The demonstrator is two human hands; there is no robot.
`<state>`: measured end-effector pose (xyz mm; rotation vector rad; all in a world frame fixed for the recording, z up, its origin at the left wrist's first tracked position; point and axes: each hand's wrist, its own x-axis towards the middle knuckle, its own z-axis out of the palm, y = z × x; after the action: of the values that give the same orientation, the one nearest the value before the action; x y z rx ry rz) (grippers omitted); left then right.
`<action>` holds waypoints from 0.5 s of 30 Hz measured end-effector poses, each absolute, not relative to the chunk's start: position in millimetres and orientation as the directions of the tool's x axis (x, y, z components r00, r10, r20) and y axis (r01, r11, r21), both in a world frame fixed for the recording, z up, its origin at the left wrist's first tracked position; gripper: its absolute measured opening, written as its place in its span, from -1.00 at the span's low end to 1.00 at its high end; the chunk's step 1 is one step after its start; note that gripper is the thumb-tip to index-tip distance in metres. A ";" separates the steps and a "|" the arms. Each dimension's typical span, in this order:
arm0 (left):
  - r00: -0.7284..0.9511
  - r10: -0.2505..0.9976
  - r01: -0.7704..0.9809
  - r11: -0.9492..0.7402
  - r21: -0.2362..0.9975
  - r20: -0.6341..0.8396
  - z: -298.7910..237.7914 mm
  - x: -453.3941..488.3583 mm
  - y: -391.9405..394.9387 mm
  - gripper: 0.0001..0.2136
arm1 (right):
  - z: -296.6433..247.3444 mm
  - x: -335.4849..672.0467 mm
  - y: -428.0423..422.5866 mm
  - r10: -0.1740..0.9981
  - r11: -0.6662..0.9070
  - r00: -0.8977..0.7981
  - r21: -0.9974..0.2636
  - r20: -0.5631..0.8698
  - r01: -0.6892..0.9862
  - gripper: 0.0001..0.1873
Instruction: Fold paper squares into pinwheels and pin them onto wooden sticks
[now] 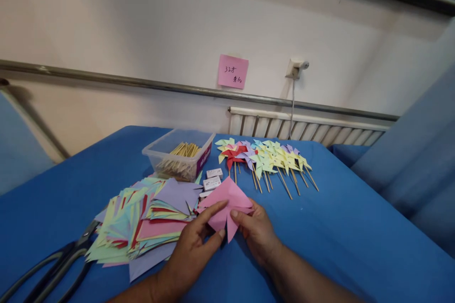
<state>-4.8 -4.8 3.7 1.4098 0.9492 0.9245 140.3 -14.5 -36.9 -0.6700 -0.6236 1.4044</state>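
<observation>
A pink paper square [229,194], slit inward from its corners, is held up between my two hands over the blue-covered table. My right hand [261,234] pinches its right side, thumb on top and fingers behind. My left hand [199,244] is at its left and lower edge, index finger lying across the paper and thumb near a lower flap; the fingers behind are hidden. Just left of my left hand lies a pile of cut coloured paper [142,220]. Small white boxes [212,183] stand right behind the pink paper.
Finished paper pinwheels on sticks [265,158] lie at the back right. A clear plastic box [152,154] holds thin wooden sticks [186,150]. Large scissors [76,248] rest at the front left, blades by the paper pile. A radiator [309,125] and wall stand behind the table.
</observation>
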 end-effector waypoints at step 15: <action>0.171 0.985 0.098 -0.015 0.995 -0.002 10.6 -8.9 0.3 -0.71 | -32.5 154.6 -13.0 0.992 0.062 0.126 -0.794 -0.018 -0.605 -0.68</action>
<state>-8.9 0.3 10.6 1.3627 1.1485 1.0374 154.6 -13.0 -32.5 -0.7611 -0.6458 1.3424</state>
